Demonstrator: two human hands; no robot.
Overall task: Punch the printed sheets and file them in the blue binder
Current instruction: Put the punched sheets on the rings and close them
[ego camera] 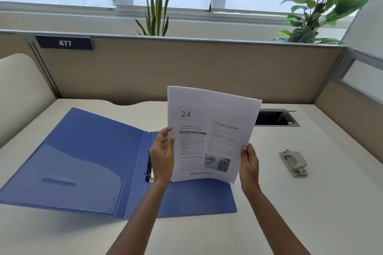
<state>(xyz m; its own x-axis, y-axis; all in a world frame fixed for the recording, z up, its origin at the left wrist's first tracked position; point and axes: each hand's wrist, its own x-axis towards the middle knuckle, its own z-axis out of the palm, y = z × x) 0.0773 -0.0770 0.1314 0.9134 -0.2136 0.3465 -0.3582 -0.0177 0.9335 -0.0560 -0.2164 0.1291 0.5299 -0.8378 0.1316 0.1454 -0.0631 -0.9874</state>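
Sheets being held upright over the open binder, both hands gripping them.
The left hand point(162, 155) is curling its fingers round the left edge of the printed sheets point(213, 130) and the right hand point(249, 163) is pinching their lower right edge, thumb in front. The stack is looking thin, light and floppy, so it is likely needing support at both edges. Beneath, the blue binder point(87, 161) is lying open on the desk point(310, 213), its rings point(148, 163) beside the left wrist. The hole punch point(293, 163) is sitting well apart to the right, with nothing blocking the way. Beyond, a cable opening point(275, 118) is gaping.
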